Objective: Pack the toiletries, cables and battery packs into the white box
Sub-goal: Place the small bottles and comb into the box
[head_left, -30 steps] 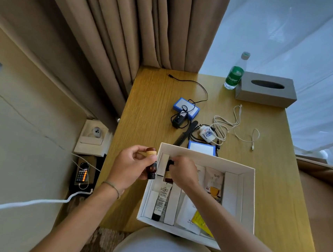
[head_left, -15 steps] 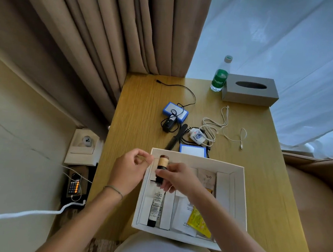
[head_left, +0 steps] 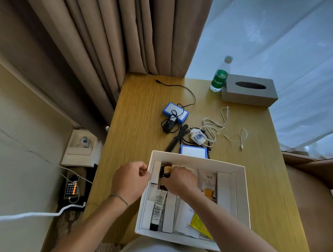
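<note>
Right hand (head_left: 179,181) grips brown bottle (head_left: 166,171) inside box (head_left: 244,196), bottle half hidden. Left hand (head_left: 131,178) beside it, curled, empty. Two battery packs (head_left: 175,110) beyond.

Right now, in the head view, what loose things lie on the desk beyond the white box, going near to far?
Blue-edged battery pack → black comb → white charger → blue battery pack → green-labelled bottle.
</note>
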Demonstrator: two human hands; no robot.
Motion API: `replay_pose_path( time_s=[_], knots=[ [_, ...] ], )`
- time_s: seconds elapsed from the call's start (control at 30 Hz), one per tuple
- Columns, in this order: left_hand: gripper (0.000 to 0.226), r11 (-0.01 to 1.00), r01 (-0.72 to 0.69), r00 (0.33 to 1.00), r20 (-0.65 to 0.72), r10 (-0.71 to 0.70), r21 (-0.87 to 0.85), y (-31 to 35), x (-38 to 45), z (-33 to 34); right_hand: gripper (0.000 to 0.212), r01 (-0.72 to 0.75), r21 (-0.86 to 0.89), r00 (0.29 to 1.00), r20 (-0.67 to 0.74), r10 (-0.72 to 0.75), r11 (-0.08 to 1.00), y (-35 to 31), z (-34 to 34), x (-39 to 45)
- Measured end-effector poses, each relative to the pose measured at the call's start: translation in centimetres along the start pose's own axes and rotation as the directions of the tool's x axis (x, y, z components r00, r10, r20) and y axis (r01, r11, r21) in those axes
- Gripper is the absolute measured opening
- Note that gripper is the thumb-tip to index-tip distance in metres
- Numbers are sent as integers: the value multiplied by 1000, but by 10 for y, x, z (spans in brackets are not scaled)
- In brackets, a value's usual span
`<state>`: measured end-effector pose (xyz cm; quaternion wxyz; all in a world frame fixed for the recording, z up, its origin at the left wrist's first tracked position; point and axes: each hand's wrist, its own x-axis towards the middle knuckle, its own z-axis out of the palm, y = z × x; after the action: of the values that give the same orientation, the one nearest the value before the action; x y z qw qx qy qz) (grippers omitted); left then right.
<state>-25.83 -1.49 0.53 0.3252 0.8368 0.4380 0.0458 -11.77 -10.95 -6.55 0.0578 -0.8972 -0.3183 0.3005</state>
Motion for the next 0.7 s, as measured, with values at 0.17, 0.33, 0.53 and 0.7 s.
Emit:
replay_pose_path(
  time_s=[0.17,0.33,0.53,0.7],
  knots=[
    [11,1000,-2,1000,-6,2,-31,-4,-10,0,30,60,-50,998,20,-59,997,-3,8,-2],
    [13,996,-55,995,-83,49,-72,1,-6,-10,47,79,-61,997,8,-79,995,3,-2,-8],
    [16,971,-211,968,-163,191,-115,38,24,-27,47,186,76,981,-70,-181,980,-1,-56,-25],
    [15,963,-241,970,-38,238,-116,88,61,-22,37,248,235,963,-169,-212,940,10,-127,-24]
  ],
)
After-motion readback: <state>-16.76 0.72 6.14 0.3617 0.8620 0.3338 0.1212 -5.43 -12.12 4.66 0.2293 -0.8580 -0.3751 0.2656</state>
